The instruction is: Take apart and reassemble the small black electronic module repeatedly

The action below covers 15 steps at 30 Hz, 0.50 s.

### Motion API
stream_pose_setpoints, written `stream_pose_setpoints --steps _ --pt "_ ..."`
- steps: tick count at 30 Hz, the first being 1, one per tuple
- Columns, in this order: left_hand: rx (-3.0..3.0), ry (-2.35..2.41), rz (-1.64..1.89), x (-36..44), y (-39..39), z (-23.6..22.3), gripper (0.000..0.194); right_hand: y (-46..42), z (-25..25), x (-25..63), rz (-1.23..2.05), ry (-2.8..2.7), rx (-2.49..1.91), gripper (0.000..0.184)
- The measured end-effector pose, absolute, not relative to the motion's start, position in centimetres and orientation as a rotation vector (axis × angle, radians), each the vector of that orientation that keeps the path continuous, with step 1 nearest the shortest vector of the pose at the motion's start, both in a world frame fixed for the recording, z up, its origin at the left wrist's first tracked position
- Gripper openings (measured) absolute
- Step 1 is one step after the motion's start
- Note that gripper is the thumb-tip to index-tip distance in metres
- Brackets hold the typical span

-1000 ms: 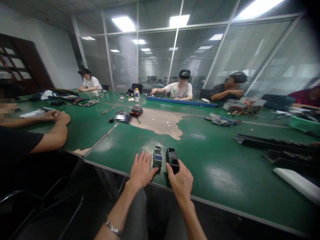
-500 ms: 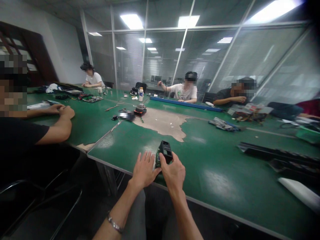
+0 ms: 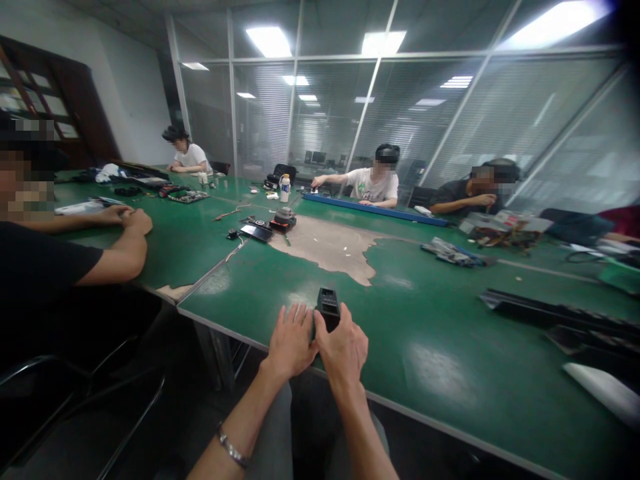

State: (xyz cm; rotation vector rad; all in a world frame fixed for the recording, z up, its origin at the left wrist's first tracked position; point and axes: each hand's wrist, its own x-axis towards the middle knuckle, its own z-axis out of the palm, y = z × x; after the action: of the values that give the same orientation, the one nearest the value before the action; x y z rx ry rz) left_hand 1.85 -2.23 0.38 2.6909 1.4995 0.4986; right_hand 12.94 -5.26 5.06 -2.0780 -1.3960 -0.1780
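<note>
A small black plastic housing point(image 3: 329, 308) stands near the front edge of the green table point(image 3: 430, 333). My right hand point(image 3: 343, 347) grips it from the right and below, fingers closed round it. My left hand point(image 3: 291, 339) lies beside it on the left, fingers stretched out and resting against its side. The green circuit board seen earlier is hidden under the housing and my hands.
A person in black sits at the left with arms on the table point(image 3: 125, 240). Other people sit along the far side. A phone point(image 3: 257, 232), a bottle point(image 3: 285, 188), a blue strip point(image 3: 375, 208), black rails point(image 3: 555, 313) and a white part point(image 3: 605, 390) lie around.
My right hand lifted the black housing and brought it left over the green circuit board. The board is now covered. My left hand stayed beside it.
</note>
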Motion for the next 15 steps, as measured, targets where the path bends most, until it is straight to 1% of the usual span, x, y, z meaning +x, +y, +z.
stream_pose_setpoints --steps 2,8,12,15 --pt "2.692 1.505 0.479 1.8 -2.3 0.5 0.063 -5.5 4.6 12.9 -0.185 -1.402 -2.085 0.062" --pt "2.694 1.477 0.468 1.7 -2.3 0.7 0.066 -5.8 2.9 13.0 -0.173 -1.412 -2.103 0.06" --pt "2.687 1.473 0.463 1.6 -2.3 0.7 0.069 -5.6 1.2 13.5 -0.132 -1.421 -1.995 0.059" --pt "2.69 1.459 0.457 1.6 -2.2 0.7 0.071 -5.4 0.2 14.0 -0.122 -1.411 -1.919 0.062"
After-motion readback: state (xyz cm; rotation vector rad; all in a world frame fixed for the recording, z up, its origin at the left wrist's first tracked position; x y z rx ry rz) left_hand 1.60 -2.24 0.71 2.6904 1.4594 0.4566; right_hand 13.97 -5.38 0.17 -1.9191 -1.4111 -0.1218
